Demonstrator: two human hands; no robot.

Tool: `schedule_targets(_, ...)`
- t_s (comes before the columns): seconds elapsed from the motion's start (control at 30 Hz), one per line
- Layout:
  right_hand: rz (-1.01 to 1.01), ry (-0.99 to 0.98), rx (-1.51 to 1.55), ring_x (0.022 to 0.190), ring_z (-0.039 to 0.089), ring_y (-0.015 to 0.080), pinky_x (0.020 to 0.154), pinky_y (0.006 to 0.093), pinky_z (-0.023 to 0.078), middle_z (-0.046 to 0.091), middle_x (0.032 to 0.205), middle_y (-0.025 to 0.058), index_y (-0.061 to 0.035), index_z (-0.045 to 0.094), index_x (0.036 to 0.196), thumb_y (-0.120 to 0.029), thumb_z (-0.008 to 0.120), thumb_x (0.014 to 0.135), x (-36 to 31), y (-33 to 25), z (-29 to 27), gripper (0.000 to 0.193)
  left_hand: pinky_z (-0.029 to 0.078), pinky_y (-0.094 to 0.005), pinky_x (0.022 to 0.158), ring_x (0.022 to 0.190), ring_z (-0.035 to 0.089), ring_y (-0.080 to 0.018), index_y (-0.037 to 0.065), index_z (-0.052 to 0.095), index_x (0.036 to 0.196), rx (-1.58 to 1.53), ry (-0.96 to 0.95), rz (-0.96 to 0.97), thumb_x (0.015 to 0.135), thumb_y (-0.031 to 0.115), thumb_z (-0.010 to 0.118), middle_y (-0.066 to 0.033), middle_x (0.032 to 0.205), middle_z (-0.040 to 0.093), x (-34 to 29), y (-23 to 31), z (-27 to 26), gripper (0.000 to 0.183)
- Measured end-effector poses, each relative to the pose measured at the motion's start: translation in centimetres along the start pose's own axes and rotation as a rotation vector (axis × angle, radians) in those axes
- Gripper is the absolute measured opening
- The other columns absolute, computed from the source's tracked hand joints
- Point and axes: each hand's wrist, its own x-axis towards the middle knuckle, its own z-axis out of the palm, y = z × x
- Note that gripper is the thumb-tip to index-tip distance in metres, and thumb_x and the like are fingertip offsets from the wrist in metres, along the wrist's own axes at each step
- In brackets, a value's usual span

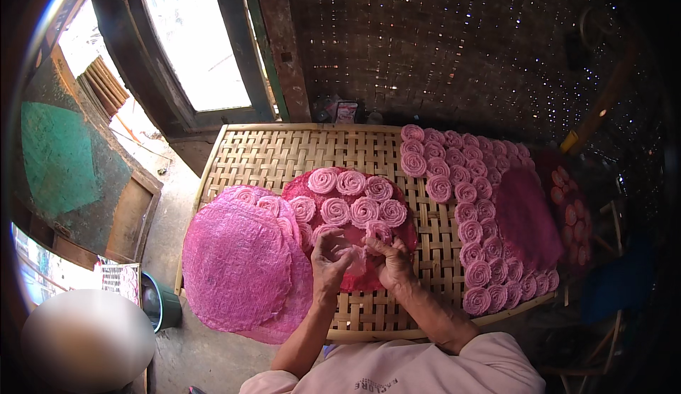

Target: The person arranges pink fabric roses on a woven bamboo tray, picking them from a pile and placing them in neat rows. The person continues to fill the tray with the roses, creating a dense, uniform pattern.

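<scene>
Over a round red-pink sheet, my left hand and my right hand meet with fingers closed. Between the fingertips is a soft pink piece, paler than the sheet; its exact shape is partly hidden by my fingers. Several spiral pink coils, like raw cracker rosettes, lie on the sheet just beyond my hands. One coil sits right against my right fingertips. Left of my left hand, a stack of round magenta sheets partly covers some coils.
All this rests on a woven bamboo rack. Rows of pink coils fill its right side, with a dark magenta sheet over some. Redder coils lie farther right. A green bucket stands on the floor at left, near a blurred oval patch.
</scene>
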Motion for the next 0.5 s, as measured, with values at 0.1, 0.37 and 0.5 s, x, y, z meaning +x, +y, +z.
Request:
schedule_targets(0.1, 0.015, 0.025, 0.038, 0.087, 0.07, 0.0172, 0.074, 0.0306, 0.06, 0.067, 0.105, 0.0065, -0.0075, 0.053, 0.117, 0.003, 0.078, 0.078, 0.2, -1.2, -0.1, 0.046, 0.054, -0.0271, 0.083, 0.09, 0.063, -0.0134, 0.004, 0.057, 0.122, -0.031, 0.023, -0.01, 0.078, -0.005, 0.07, -0.0051, 0.1, 0.062, 0.4, -0.7, -0.1, 0.047)
schedule_targets(0.37, -0.324, 0.02, -0.337, 0.095, 0.061, 0.0134, 0.084, 0.0282, 0.051, 0.063, 0.105, 0.0036, -0.0054, 0.056, 0.115, -0.01, 0.074, 0.085, 6.7, -7.8, -3.9, 0.036, 0.052, -0.0237, 0.078, 0.086, 0.062, -0.0115, 0.004, 0.058, 0.121, 0.004, 0.085, 0.015, 0.078, -0.005, 0.075, -0.0037, 0.097, 0.063, -0.7, -0.7, -1.5, 0.048)
schedule_targets(0.5, -0.409, -0.003, -0.731, 0.09, 0.06, 0.0124, 0.08, 0.0292, 0.05, 0.063, 0.101, 0.0029, -0.0028, 0.058, 0.111, -0.008, 0.068, 0.085, 13.6, -12.0, -8.5, 0.028, 0.051, -0.0244, 0.077, 0.086, 0.062, -0.0114, 0.004, 0.058, 0.121, 0.041, 0.073, -0.019, 0.078, -0.004, 0.075, -0.0044, 0.096, 0.064, -1.4, -0.3, -0.3, 0.047)
